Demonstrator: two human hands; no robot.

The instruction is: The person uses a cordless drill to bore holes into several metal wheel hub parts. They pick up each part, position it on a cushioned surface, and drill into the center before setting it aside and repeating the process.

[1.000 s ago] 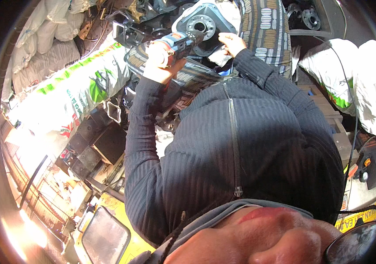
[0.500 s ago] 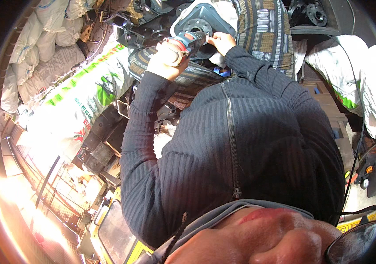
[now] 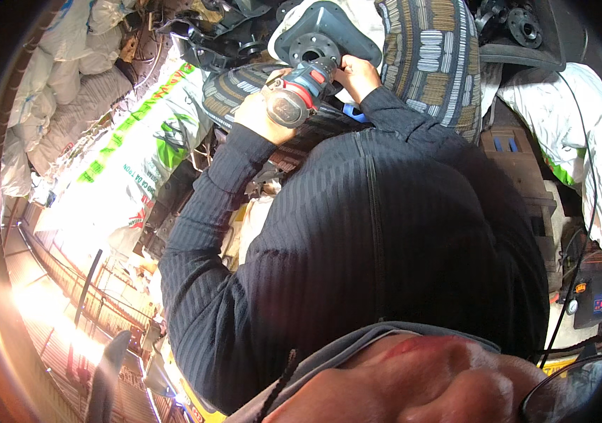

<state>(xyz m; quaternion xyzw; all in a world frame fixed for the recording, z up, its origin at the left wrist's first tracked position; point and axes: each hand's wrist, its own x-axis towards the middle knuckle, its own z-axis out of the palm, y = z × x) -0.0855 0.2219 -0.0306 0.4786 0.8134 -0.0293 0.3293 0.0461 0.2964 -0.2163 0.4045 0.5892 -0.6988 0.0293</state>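
Note:
My left hand (image 3: 256, 116) is closed around a blue and red cordless power driver (image 3: 308, 76). Its round rear faces me and its nose points away, toward a dark metal part with a round, drilled flange (image 3: 314, 46). Beside the nose, my right hand (image 3: 359, 76) has its thumb and fingers pinched together. What lies between those fingertips is too small to make out. Under the flange spreads a smooth grey plate-like body (image 3: 347, 32), resting on white material near my patterned trouser leg (image 3: 428, 63). The driver hides the spot where its tip meets the part.
Dark metal parts (image 3: 227, 46) are heaped at the far left. More flanged parts (image 3: 524, 28) sit in a black bin (image 3: 519, 56) at the far right. White sacks (image 3: 138, 148) flank me on both sides. A black cable (image 3: 583, 155) runs down the right, past a dark device (image 3: 592, 303).
The driver has tipped, showing more of its round rear, and my left elbow has swung outward to the left. My right hand stays pinched by the driver's nose.

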